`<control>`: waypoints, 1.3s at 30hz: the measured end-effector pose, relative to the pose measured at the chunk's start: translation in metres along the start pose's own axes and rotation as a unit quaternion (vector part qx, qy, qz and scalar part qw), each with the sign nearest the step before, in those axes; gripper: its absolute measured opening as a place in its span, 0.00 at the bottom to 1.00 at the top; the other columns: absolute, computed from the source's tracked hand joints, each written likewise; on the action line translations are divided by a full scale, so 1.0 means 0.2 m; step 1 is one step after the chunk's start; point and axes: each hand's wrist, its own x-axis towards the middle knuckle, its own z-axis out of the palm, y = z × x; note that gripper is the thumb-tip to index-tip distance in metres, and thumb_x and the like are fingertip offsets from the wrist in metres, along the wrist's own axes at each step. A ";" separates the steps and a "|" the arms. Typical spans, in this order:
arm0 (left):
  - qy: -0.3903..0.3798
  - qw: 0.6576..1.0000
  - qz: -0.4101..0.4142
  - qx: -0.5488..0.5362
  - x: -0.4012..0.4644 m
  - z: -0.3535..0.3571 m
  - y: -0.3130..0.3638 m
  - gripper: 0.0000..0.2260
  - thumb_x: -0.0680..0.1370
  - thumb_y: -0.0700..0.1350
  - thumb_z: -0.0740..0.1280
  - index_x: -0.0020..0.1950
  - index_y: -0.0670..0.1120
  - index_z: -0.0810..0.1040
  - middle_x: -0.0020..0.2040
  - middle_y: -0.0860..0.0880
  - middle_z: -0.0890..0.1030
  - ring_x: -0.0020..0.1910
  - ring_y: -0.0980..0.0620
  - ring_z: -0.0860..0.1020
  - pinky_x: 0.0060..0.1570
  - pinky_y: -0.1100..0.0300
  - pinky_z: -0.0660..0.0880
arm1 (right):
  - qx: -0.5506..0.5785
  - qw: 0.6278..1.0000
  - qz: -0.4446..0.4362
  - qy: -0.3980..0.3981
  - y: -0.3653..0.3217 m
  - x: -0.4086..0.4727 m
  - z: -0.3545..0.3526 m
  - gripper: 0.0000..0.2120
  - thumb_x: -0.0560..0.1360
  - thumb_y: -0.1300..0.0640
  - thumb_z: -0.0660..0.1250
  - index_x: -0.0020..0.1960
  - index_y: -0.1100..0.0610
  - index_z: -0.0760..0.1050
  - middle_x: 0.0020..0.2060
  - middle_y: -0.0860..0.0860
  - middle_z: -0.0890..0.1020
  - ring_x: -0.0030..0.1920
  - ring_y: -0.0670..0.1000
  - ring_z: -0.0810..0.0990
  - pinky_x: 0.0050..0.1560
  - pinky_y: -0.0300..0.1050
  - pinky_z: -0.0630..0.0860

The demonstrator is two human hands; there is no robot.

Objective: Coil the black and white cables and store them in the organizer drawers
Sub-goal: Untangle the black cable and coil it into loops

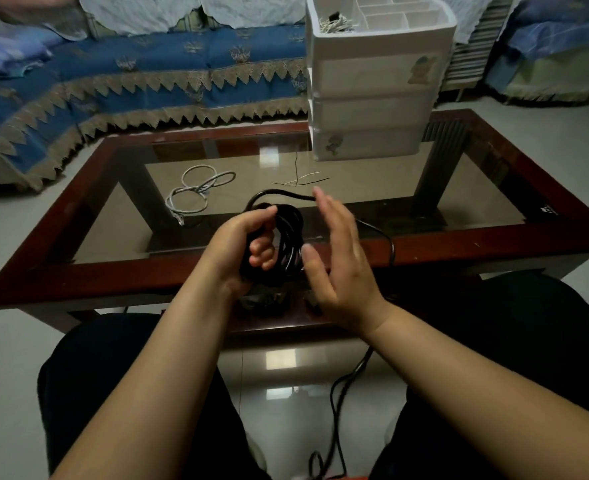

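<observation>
My left hand (248, 240) grips a bundle of black cable (288, 244) coiled in several loops, held above the near edge of the table. My right hand (338, 251) is beside the coil with straight fingers; a strand of the black cable passes behind its fingers. The loose end of the black cable (341, 403) hangs over the table edge down to the floor. A white cable (196, 192) lies loosely looped on the glass at the left. The white organizer (376, 81) with three drawers stands at the back of the table.
The table (89, 271) has a glass top in a dark red wooden frame. Thin black and white ties (301, 180) lie on the glass before the organizer. Its top tray (334, 24) holds a small bundle of ties. A blue covered sofa (147, 74) stands behind.
</observation>
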 end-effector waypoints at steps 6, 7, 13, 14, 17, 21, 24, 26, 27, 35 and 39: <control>-0.102 0.983 0.011 0.151 -0.07 0.00 0.03 0.19 0.76 0.45 0.63 0.28 0.44 0.62 0.18 0.50 0.60 0.16 0.54 0.58 0.23 0.61 0.55 | 0.041 0.981 0.186 -0.019 0.08 0.13 -0.05 0.20 0.79 0.44 0.54 0.68 0.51 0.68 0.61 0.49 0.77 0.65 0.52 0.73 0.66 0.59 0.69; -0.124 0.980 0.013 0.153 -0.07 -0.01 0.03 0.19 0.77 0.44 0.64 0.28 0.43 0.63 0.18 0.50 0.61 0.16 0.54 0.58 0.23 0.61 0.55 | 0.019 0.984 0.177 -0.023 0.11 0.13 -0.06 0.16 0.80 0.46 0.55 0.61 0.52 0.73 0.52 0.49 0.80 0.57 0.49 0.78 0.58 0.56 0.75; -0.256 0.956 0.009 0.141 -0.08 -0.05 -0.01 0.14 0.75 0.51 0.68 0.35 0.44 0.74 0.20 0.52 0.66 0.17 0.57 0.63 0.20 0.65 0.61 | 0.036 0.981 0.183 0.054 0.13 0.14 -0.12 0.09 0.81 0.55 0.57 0.44 0.55 0.71 0.34 0.45 0.74 0.34 0.39 0.74 0.35 0.31 0.70; -0.257 0.960 0.016 0.113 -0.07 -0.03 -0.02 0.15 0.73 0.54 0.70 0.37 0.44 0.75 0.20 0.53 0.66 0.16 0.58 0.63 0.20 0.66 0.61 | 0.052 0.977 0.201 0.049 0.13 0.13 -0.11 0.10 0.81 0.54 0.56 0.43 0.55 0.71 0.33 0.46 0.74 0.33 0.41 0.73 0.35 0.35 0.71; -0.230 0.972 0.043 -0.014 -0.05 0.00 -0.05 0.18 0.71 0.59 0.70 0.41 0.43 0.78 0.19 0.54 0.66 0.15 0.60 0.63 0.19 0.68 0.63 | 0.117 0.960 0.252 0.019 0.14 0.08 -0.06 0.10 0.81 0.53 0.56 0.46 0.57 0.71 0.34 0.54 0.74 0.33 0.50 0.73 0.34 0.46 0.70; -0.127 0.982 0.077 -0.113 -0.02 0.06 -0.09 0.20 0.76 0.59 0.58 0.41 0.42 0.75 0.18 0.55 0.66 0.14 0.61 0.64 0.17 0.69 0.64 | 0.155 0.942 0.295 -0.029 0.16 0.00 -0.02 0.03 0.80 0.58 0.61 0.53 0.55 0.71 0.37 0.57 0.80 0.35 0.51 0.78 0.35 0.51 0.74; -0.060 0.980 0.087 -0.168 -0.01 0.08 -0.13 0.21 0.76 0.60 0.58 0.40 0.43 0.74 0.18 0.54 0.65 0.14 0.60 0.63 0.17 0.69 0.62 | 0.146 0.924 0.344 -0.077 0.19 -0.02 0.00 0.08 0.77 0.60 0.66 0.54 0.52 0.72 0.41 0.52 0.83 0.41 0.49 0.82 0.44 0.51 0.79; -0.044 0.975 0.088 -0.201 0.00 0.09 -0.14 0.21 0.76 0.61 0.58 0.39 0.44 0.74 0.18 0.54 0.65 0.15 0.60 0.63 0.17 0.69 0.61 | 0.119 0.922 0.348 -0.124 0.22 -0.01 -0.02 0.08 0.76 0.58 0.68 0.54 0.54 0.74 0.45 0.53 0.83 0.48 0.51 0.82 0.53 0.57 0.78; -0.042 0.970 0.092 -0.221 0.00 0.08 -0.13 0.21 0.77 0.61 0.57 0.39 0.44 0.73 0.18 0.54 0.65 0.15 0.60 0.63 0.17 0.69 0.61 | 0.108 0.920 0.344 -0.152 0.23 -0.01 -0.03 0.09 0.75 0.57 0.68 0.55 0.55 0.75 0.48 0.54 0.83 0.51 0.53 0.81 0.56 0.58 0.77; -0.052 0.935 0.138 -0.323 0.00 -0.01 0.03 0.21 0.80 0.60 0.56 0.40 0.45 0.74 0.19 0.54 0.67 0.16 0.59 0.66 0.20 0.70 0.63 | 0.142 0.924 0.315 -0.160 0.18 -0.03 -0.05 0.11 0.77 0.60 0.65 0.59 0.58 0.75 0.49 0.46 0.79 0.50 0.44 0.79 0.50 0.36 0.76; -0.027 0.916 0.125 -0.380 0.01 -0.02 0.02 0.20 0.79 0.60 0.59 0.40 0.45 0.73 0.19 0.54 0.67 0.16 0.59 0.66 0.20 0.70 0.64 | 0.189 0.892 0.405 -0.070 0.14 -0.02 -0.03 0.08 0.79 0.60 0.63 0.54 0.64 0.74 0.34 0.51 0.77 0.31 0.42 0.76 0.32 0.32 0.73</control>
